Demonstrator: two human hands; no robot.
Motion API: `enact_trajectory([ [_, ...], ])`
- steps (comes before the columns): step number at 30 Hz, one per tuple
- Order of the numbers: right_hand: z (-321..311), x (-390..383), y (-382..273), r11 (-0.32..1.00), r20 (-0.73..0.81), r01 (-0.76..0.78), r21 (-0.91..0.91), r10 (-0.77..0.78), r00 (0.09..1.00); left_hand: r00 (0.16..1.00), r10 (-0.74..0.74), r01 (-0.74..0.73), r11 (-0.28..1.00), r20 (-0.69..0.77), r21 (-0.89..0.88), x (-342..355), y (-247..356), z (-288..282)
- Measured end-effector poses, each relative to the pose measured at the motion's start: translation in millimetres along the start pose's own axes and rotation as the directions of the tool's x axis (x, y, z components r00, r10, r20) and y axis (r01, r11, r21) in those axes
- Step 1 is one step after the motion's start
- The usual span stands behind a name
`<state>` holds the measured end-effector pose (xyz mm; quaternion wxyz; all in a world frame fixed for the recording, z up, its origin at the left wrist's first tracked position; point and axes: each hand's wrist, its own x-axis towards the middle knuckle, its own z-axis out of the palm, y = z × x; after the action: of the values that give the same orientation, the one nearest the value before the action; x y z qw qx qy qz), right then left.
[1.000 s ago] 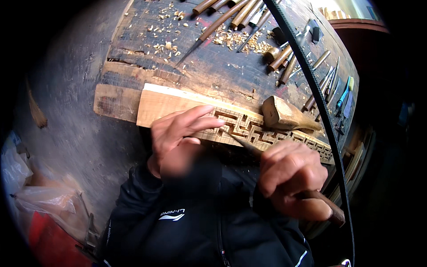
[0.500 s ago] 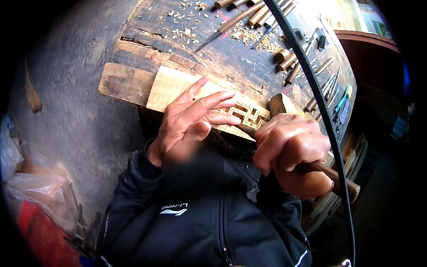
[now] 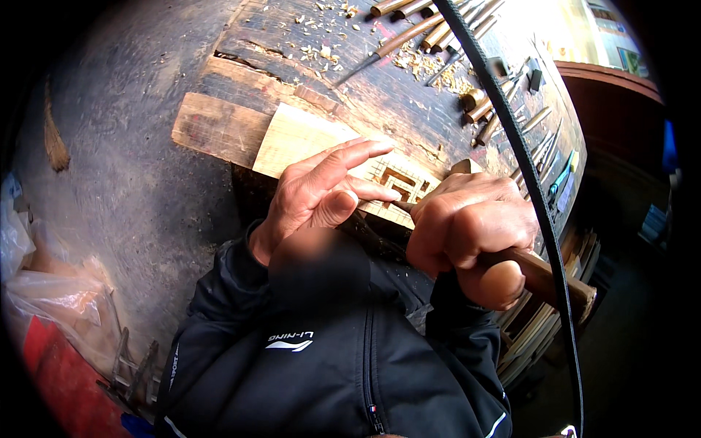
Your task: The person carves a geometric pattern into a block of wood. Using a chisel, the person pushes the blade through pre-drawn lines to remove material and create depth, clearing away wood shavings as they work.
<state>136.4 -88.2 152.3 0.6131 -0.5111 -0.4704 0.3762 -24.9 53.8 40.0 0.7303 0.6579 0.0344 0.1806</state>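
Tool (image 3: 544, 279) (wooden-handled) in right hand (image 3: 473, 232)

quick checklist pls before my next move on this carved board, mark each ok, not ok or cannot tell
1. Right hand closed around the wooden-handled carving tool: ok.
2. Left hand well clear of the tool's blade: not ok, a fingertip is right beside it.
3. Blade's tip seated in the pattern of the carved board: cannot tell, the tip is hard to make out near the fingers.
4. Board fixed to the workbench: cannot tell, no clamp shows.
5. Wooden mallet in full view: not ok, the right hand hides most of it.
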Motion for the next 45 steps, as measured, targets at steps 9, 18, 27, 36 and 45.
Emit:
enact_trajectory([
  [9, 21.3, 1.4, 23.7, 0.978, -0.009, 0.194, -0.083, -0.195, 0.981, 0.993, 0.119, -0.118, 0.992, -0.026, 0.037, 3.8, -15.7, 4.9],
  [18, -5.6, -21.7, 11.0, 0.925, -0.123, 0.38, -0.007, -0.378, 0.917, 0.993, 0.083, -0.085, 0.996, -0.083, -0.013, 1.2, -13.4, 6.9],
  [27, -1.6, -15.8, 10.6, 0.97, -0.071, 0.244, -0.025, -0.245, 0.967, 0.986, 0.136, -0.137, 0.991, -0.092, -0.001, -1.5, -18.8, 6.6],
  [36, -0.5, -11.6, 10.4, 0.977, -0.035, 0.213, -0.016, -0.213, 0.976, 0.989, 0.114, -0.119, 0.992, -0.093, -0.041, -3.7, -21.6, 9.1],
  [45, 0.2, -10.7, 11.5, 0.981, -0.039, 0.192, -0.024, -0.193, 0.98, 0.986, 0.127, -0.131, 0.991, -0.105, -0.028, -3.0, -24.3, 10.9],
])
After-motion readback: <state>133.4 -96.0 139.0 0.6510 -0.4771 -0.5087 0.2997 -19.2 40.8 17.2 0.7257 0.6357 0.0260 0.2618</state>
